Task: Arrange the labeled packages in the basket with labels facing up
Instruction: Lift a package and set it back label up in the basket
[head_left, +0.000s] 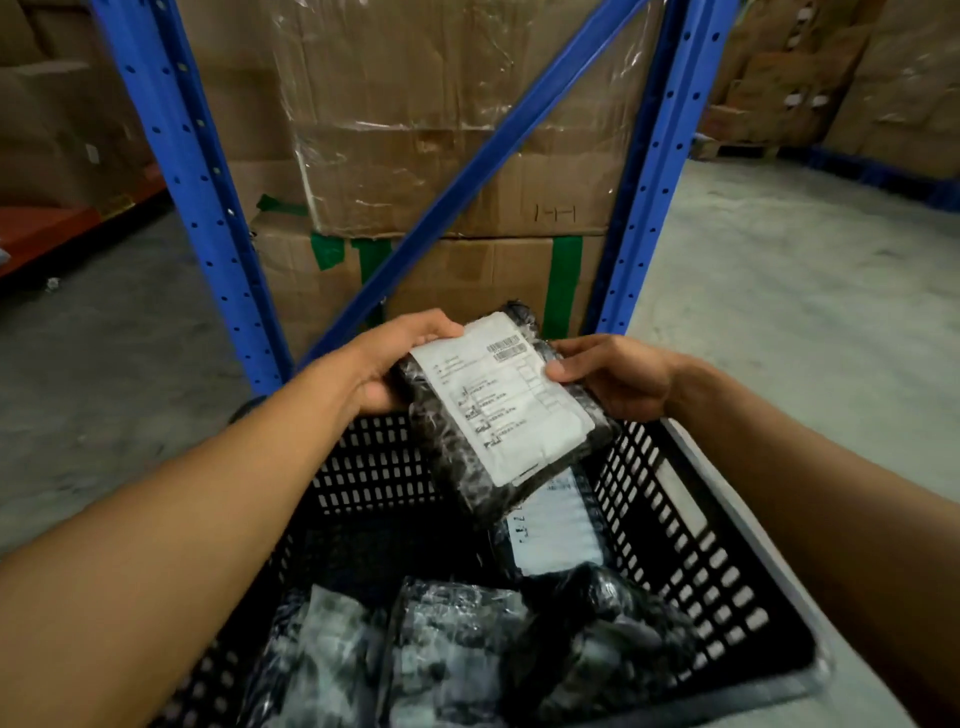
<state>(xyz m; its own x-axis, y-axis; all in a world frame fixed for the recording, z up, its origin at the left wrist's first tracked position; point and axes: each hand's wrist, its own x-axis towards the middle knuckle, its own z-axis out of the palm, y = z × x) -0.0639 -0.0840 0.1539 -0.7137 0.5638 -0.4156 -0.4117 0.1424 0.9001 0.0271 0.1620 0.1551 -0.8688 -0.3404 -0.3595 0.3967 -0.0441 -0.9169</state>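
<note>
A black plastic-wrapped package (457, 457) with a white shipping label on its upper face is held over the far end of a black perforated basket (691, 551). My left hand (384, 364) grips its far left corner and my right hand (608, 374) grips its right edge, thumb on the label. Below it in the basket lies another package (558, 525) with its white label up. Several more black wrapped packages (457, 649) lie at the near end, their labels not visible.
A blue steel rack frame (208, 208) with a diagonal brace stands just beyond the basket, with stacked cardboard boxes (441, 156) behind it. Grey concrete floor (779, 312) spreads left and right. More boxes are stacked at the far right.
</note>
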